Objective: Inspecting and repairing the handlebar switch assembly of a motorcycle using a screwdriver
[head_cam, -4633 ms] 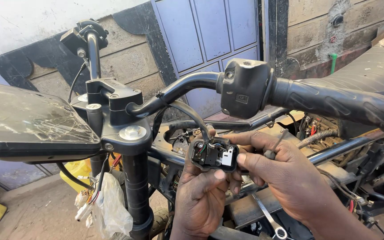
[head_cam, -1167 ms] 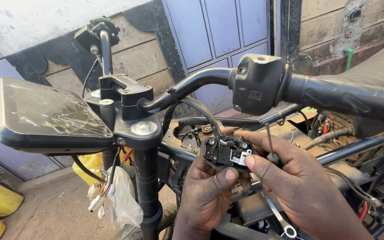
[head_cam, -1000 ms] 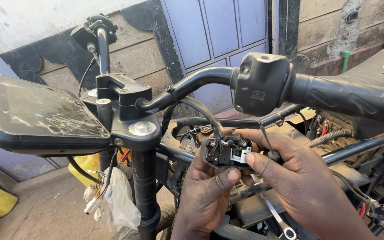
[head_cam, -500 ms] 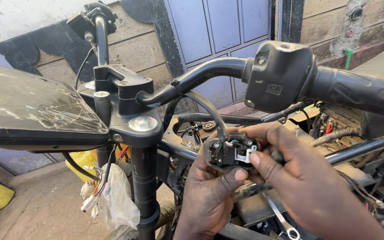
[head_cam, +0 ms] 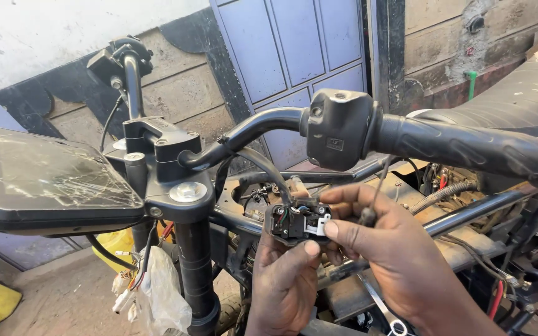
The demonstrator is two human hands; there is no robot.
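Two hands pinch a small black switch block (head_cam: 298,221) under the handlebar (head_cam: 443,146), steadying it. Left hand (head_cam: 287,280) grips from below, right hand (head_cam: 393,249) presses its near side.

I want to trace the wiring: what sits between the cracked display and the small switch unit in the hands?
In the head view, the steering stem with its black clamp stands between the cracked display and the switch unit.

Two hands (head_cam: 344,261), one small black switch unit (head_cam: 297,221), one handlebar (head_cam: 456,146), one cracked display (head_cam: 51,177), perhaps one spanner (head_cam: 381,308).

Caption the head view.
Both hands, left hand and right hand, hold a small black switch housing below the handlebar.
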